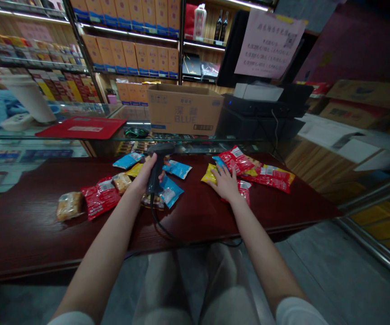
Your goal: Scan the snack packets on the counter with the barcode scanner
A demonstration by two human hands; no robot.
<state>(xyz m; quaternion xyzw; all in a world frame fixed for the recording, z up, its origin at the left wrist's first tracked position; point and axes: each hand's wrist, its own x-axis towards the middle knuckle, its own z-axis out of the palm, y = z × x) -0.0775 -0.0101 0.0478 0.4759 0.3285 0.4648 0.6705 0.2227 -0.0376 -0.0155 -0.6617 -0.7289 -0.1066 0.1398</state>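
Barcode scanner [154,180] sits clasped in left grip [148,170], beside blue packet [171,192] on dark-red counter [195,221]; right grip [226,183] spreads loosely over yellow packet [209,173].

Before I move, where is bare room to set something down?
Bare dark red wooden table: between the central shiny blue packets and right hand, and left of the leftmost clear-wrapped brown snack. Crowded: around the black scanner and that hand.
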